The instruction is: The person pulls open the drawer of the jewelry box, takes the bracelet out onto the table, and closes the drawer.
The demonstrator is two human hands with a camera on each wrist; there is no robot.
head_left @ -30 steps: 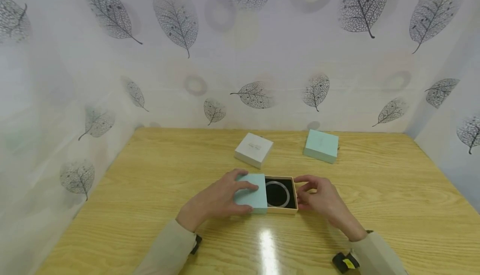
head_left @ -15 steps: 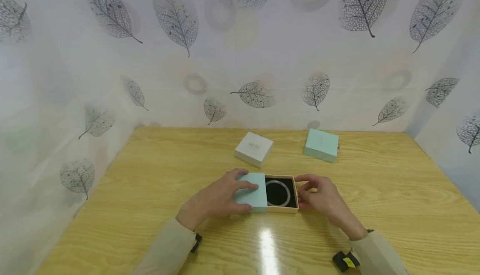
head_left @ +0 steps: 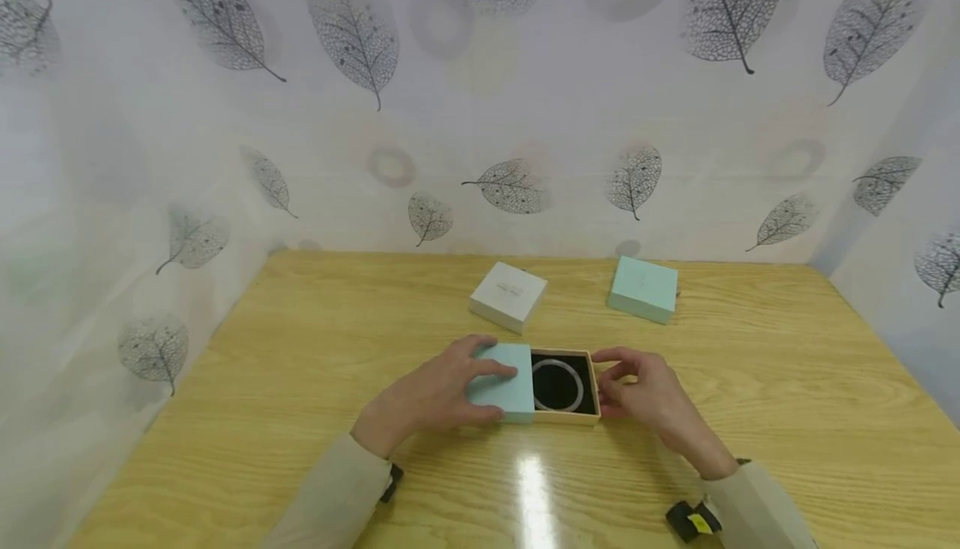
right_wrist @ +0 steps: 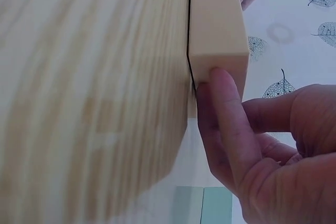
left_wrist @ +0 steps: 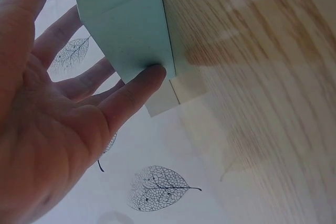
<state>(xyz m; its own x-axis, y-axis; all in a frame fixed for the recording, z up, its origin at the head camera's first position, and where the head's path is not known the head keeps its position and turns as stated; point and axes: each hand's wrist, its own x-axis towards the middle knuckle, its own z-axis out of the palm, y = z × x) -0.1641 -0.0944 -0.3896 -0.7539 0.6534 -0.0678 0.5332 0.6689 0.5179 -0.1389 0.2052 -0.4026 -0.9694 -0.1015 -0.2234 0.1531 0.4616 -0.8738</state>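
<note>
A light-blue box sleeve (head_left: 512,382) lies on the table with my left hand (head_left: 442,388) gripping it, thumb along the near side and other fingers over the top and far side. In the left wrist view, the left thumb (left_wrist: 137,94) presses the sleeve's side. From the sleeve's right end sticks a peach-edged inner tray (right_wrist: 218,19) with a black lining (head_left: 557,386). A pale ring-shaped bangle (head_left: 579,391) lies on the lining, its left edge under the sleeve. My right hand (head_left: 651,396) pinches at the tray's right end, thumb against the end wall; what its fingertips close on is hidden.
Behind the sleeve stands a white box (head_left: 509,295) with small print. A second light-blue box (head_left: 642,288) lies further right, a small tab at its right side. The wooden table (head_left: 300,324) meets a leaf-patterned curtain (head_left: 337,191) at the back.
The inner tray has slid slightly to the right out of the sleeve, and my right hand has moved with it. The left hand keeps its grip on the sleeve.
</note>
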